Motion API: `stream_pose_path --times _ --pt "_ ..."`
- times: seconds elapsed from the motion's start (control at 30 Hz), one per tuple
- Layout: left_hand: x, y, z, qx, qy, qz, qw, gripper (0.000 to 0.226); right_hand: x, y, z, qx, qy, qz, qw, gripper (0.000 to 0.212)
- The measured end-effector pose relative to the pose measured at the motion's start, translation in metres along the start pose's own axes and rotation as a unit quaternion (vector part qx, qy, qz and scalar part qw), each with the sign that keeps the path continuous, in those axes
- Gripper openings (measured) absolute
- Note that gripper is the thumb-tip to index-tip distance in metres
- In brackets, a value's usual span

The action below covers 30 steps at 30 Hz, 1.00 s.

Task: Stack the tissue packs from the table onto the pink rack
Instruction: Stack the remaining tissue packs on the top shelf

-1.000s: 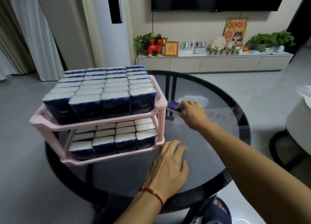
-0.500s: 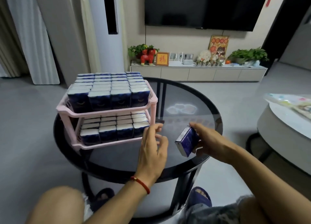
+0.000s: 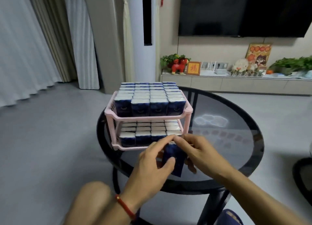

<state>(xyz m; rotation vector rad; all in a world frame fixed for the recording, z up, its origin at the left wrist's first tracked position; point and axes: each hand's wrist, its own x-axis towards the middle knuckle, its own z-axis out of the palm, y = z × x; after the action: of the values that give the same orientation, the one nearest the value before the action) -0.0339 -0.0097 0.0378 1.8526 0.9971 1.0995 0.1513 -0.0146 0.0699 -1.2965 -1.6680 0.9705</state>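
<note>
A two-tier pink rack [image 3: 187, 112] stands at the left of a round dark glass table [image 3: 236, 140]. Both tiers are packed with rows of dark blue tissue packs [image 3: 148, 98] with white tops. In front of the rack's lower tier I hold one more blue tissue pack [image 3: 176, 159] upright above the table. My left hand [image 3: 152, 165] grips its left side, thumb on the front. My right hand [image 3: 197, 150] holds its right side, and the fingertips of both hands meet over its top.
My bare knee [image 3: 91, 202] is below the table's near edge. A TV cabinet [image 3: 236, 82] with plants and ornaments runs along the far wall under a black screen. Curtains hang at the left. Another round table's edge [image 3: 302, 174] shows at the right.
My right hand picked the pack up beside the rack and brought it toward me. My left hand left the table and closed on the pack. The view has pulled back from the table.
</note>
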Motion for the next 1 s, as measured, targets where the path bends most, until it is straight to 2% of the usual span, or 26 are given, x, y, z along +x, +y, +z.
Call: stream_pose_path --times 0.1,0.2,0.37,0.67,0.83,0.9,1.0 --pt "0.0 0.004 -0.043 0.03 0.082 0.02 0.996 0.053 0.011 -0.011 0.023 0.03 0.026 -0.078 0.996 0.032" --pt "0.012 0.013 -0.094 -0.013 0.163 0.053 0.985 0.047 0.018 -0.017 0.034 0.003 0.053 -0.126 0.991 0.022" --pt "0.052 0.021 -0.139 0.043 0.211 0.109 0.971 0.045 0.029 -0.007 0.042 -0.054 0.102 -0.144 0.983 0.013" --pt "0.091 -0.014 -0.13 0.146 0.254 0.13 0.947 0.041 0.039 0.005 0.042 -0.118 0.179 -0.199 0.956 0.029" --pt "0.096 -0.017 -0.119 0.065 0.295 0.116 0.946 0.039 0.054 0.005 0.032 -0.233 0.264 -0.258 0.9 0.032" --pt "0.095 -0.023 -0.12 0.081 0.294 0.107 0.946 0.04 0.061 0.003 0.026 -0.269 0.286 -0.256 0.883 0.043" --pt "0.093 -0.029 -0.125 0.129 0.274 0.12 0.945 0.041 0.075 0.003 0.018 -0.328 0.263 -0.219 0.881 0.062"
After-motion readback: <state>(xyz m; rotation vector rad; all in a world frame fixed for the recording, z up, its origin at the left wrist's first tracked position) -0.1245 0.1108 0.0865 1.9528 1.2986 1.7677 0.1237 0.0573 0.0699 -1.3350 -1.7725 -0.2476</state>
